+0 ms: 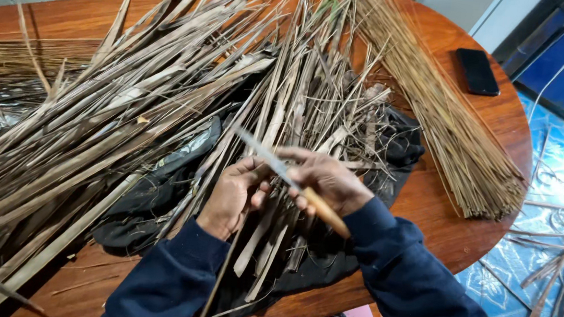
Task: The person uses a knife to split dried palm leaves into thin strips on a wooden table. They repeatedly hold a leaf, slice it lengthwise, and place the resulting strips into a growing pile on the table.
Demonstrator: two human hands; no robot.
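You are pinching a light, stiff, brittle-looking dry leaf strip (251, 197) in your left hand (233, 198) while your right hand (325, 180) is gripping the knife (293, 184) by its wooden handle.

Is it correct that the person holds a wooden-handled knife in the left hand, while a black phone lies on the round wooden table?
Not quite. The head view shows the wooden-handled knife in the right hand, not the left. The left hand grips a dry leaf strip. The rest is right: the black phone lies on the round wooden table.
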